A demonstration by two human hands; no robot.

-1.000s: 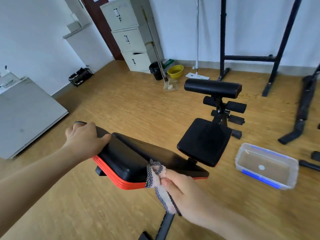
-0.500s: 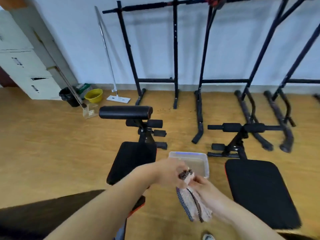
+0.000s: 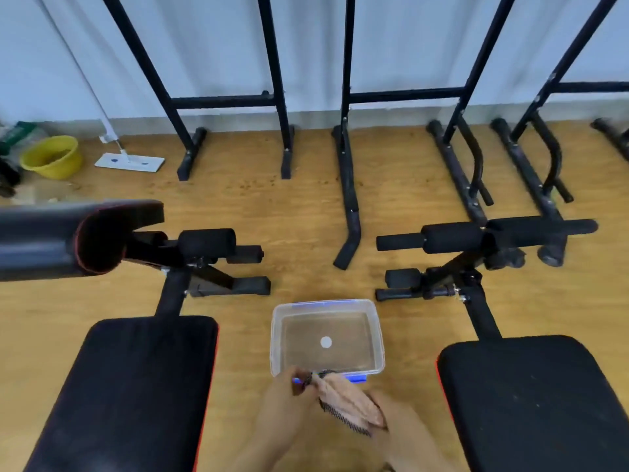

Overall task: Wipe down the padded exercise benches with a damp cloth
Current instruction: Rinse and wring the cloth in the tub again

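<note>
The left bench (image 3: 136,386) and the right bench (image 3: 531,403) sat with the clear tub (image 3: 275,338) between them. Just by its near edge, the left hand (image 3: 289,408) and right hand (image 3: 400,425) both gripped the cloth (image 3: 347,401). This looked like the wetting step: next, a dip and a squeeze.

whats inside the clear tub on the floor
Inside the tub only a small white dot shows at the middle; the floor shows through its bottom. Whether it holds water cannot be told. The cloth, held by the left hand and right hand, covers the near rim.
</note>
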